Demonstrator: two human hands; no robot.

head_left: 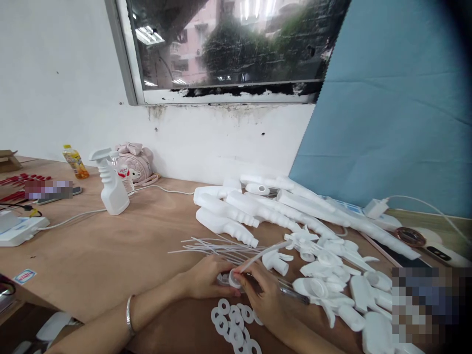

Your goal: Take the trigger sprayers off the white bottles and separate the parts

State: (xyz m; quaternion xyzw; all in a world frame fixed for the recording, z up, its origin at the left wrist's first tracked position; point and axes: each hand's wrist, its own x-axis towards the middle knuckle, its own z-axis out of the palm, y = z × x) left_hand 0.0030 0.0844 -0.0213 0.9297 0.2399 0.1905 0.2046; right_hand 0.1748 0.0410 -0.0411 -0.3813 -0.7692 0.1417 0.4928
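Observation:
Both hands meet low in the middle of the wooden table [110, 250]. My left hand [206, 281], a silver bangle on its wrist, curls its fingers around a small white round cap [233, 279]. My right hand [263, 295] pinches the same cap, from which a thin white tube [263, 253] slants up to the right. A dark pen-like tool [293, 294] lies under my right hand. Several white flat rings [234, 324] lie just in front of my hands. A bundle of thin white tubes [214, 246] lies just behind them.
White spray-bottle bodies [258, 209] lie in a row at the back right, with a heap of white trigger parts [332, 275] in front. An assembled spray bottle [110, 187], a yellow drink bottle [75, 161], a pink bag [134, 162] and a white cable [73, 216] stand left.

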